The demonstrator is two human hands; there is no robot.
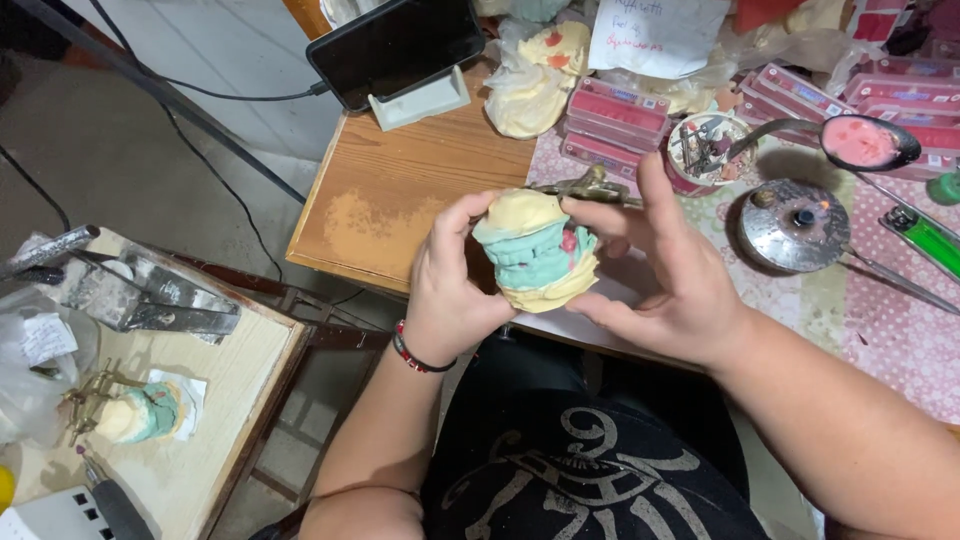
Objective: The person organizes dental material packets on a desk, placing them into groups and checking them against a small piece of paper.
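1. We have both hands closed on the dental cast (pixel 537 252), a cream plaster pair with teal teeth and gums and a red spot, held in the air above the bench (pixel 400 200) edge and over our lap. The left hand (pixel 450 290) cups its left side with the thumb up on top; the right hand (pixel 665 270) wraps the right side, fingers spread behind it.

2. The cast sits beyond the bench edge, so we judge a slip of either grip would likely send it to our lap or the floor, and plaster chips easily.

3. The upper and lower halves look stacked. If we squeeze unevenly, they may shift against each other or the thin teeth may break.

4. A brass articulator (pixel 590 186) lies just behind the cast. Drawing the hands back could knock it.

5. The metal burner (pixel 795 225) stands near our right forearm, with a spoon of pink wax (pixel 865 143) above it. We cannot tell whether it is lit; a careless elbow could upset either.
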